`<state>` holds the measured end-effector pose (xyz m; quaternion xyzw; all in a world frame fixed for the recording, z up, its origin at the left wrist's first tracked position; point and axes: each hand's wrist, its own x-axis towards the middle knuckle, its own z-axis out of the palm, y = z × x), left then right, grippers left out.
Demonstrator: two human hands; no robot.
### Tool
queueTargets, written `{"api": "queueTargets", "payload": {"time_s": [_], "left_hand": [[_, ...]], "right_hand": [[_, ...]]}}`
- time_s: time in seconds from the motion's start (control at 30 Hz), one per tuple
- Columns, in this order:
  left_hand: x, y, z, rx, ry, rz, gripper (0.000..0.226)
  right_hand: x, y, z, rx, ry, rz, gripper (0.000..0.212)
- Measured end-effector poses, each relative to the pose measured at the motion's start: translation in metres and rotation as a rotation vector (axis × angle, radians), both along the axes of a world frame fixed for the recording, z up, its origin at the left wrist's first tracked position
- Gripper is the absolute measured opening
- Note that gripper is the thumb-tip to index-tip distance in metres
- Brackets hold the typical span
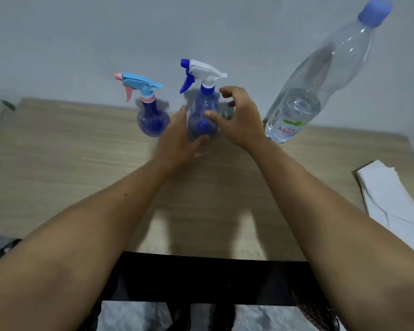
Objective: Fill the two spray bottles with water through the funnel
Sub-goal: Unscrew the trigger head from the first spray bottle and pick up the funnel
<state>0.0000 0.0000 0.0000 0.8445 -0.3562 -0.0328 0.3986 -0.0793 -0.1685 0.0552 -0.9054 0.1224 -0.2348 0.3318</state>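
Reaching out over the pale wood-grain table (58,163), both your bare forearms run up the middle toward the far edge by the grey wall (105,32). Your left hand (177,142) is open, fingers straight and together, blurred, its fingertips beside the left flank of the translucent blue spray bottle with the white-and-blue trigger head (202,115); whether it touches the plastic, you cannot tell from this view. Your right hand (239,118) is spread wide, thumb and fingers curved apart on the right of that same bottle, cupped near its shoulder and holding nothing.

That bottle stands upright near the table's far edge, close to the wall. Just to its left, apart from it, stands the smaller round-bellied blue spray bottle with the light-blue and pink trigger head (152,118), also upright, both nozzles pointing left. To your right, near the far edge too, the tall clear plastic water bottle with the blue cap (320,80) stands capped, water showing in its lower part, label at the base. It sits close beside your right wrist.

Open tabletop lies on the left and between your arms, down to the near edge, where a dark band (213,275) runs below the wood. At the right edge, a folded white cloth or paper (392,204) lies flat, overhanging the corner.
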Motion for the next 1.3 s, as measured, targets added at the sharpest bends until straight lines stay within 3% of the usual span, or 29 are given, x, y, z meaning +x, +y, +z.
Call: {"api": "queueTargets", "payload": {"time_s": [0.17,0.3,0.47,0.67,1.1,1.3], "left_hand": [[0.010,-0.007,0.001,0.010,0.135,0.021,0.083],[0.016,-0.012,0.001,-0.017,0.100,0.054,0.070],[0.002,-0.002,0.000,-0.027,0.146,0.049,0.069],[-0.047,0.024,0.011,0.014,0.143,0.041,0.073],[-0.182,0.082,0.007,0.003,0.040,0.106,0.071],[-0.223,0.096,0.010,0.024,0.149,0.115,0.080]], "right_hand": [[0.016,0.001,0.001,0.029,0.007,-0.034,0.066],[0.022,0.002,-0.001,0.069,0.001,-0.046,0.054],[0.007,0.010,0.003,0.117,0.018,-0.028,0.045],[-0.040,0.027,0.010,0.121,0.132,-0.038,0.044],[-0.165,0.071,0.002,0.110,0.005,0.078,0.048],[-0.216,0.084,0.001,0.154,-0.016,0.063,0.049]]}}
